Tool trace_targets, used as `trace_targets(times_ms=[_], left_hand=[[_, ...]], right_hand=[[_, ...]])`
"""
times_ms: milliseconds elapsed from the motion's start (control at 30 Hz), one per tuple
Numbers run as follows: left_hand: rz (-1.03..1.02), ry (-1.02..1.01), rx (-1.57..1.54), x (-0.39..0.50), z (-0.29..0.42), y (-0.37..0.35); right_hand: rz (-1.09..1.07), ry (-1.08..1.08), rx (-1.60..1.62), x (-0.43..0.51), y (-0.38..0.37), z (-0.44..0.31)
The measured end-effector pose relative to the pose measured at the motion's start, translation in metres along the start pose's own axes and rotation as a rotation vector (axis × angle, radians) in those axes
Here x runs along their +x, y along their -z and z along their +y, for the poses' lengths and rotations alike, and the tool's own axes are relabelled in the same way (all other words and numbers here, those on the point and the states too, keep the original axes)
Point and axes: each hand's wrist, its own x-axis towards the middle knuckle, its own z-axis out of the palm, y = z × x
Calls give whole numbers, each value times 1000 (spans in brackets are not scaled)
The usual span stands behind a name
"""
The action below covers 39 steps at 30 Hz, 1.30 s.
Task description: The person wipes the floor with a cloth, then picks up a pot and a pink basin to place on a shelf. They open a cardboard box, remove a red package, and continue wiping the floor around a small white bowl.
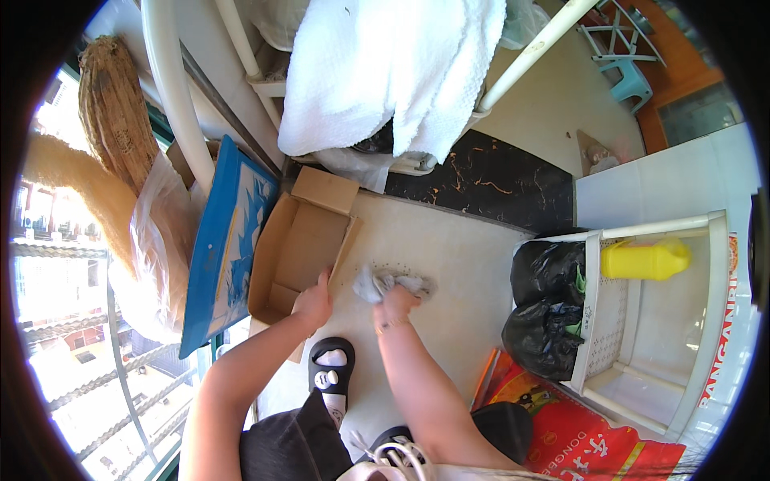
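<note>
My left hand (315, 302) grips the near right side wall of an open cardboard box (313, 237), whose inside faces up and shows bare cardboard. A crumpled, grey-stained white cloth (374, 285) is bunched under my right hand (398, 305) and pressed to the pale floor (463, 258). Dark specks (385, 266) lie scattered on the floor just beyond the cloth. The box's right edge is a short way left of the cloth. My right fingertips are partly hidden by the cloth and the hand itself.
A blue panel (219, 252) leans left of the box. Ahead, a white towel (385, 72) hangs over a white rack. At right a plastic shelf (592, 312) holds black bags (547, 337) and a yellow bottle (643, 258). A red sack (577, 427) lies near my feet.
</note>
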Motion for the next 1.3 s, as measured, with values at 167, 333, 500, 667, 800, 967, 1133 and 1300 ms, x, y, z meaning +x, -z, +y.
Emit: trace_targets(times_ms=[167, 333, 500, 667, 800, 967, 1133, 1300], left_hand=[[-13, 26, -24, -1, -3, -1], [17, -39, -59, 1, 14, 3], [-15, 56, -32, -6, -10, 3], [-4, 15, -53, 1, 14, 7], [-25, 6, -77, 5, 22, 7], [-10, 58, -76, -1, 5, 6], [-54, 53, -68, 4, 19, 7], [13, 0, -115, 4, 5, -2]], right_hand=[[-220, 360, -75, 55, 98, -54], [182, 652, -743, 122, 102, -69], [-15, 666, -1091, 31, 8, -30], [-291, 686, -638, 86, 35, -45], [-314, 850, -892, 157, 106, -134], [-119, 1378, -1384, 66, 91, -133], [-619, 1149, -1221, 47, 38, -64], [-625, 1255, -1185, 35, 6, -39]])
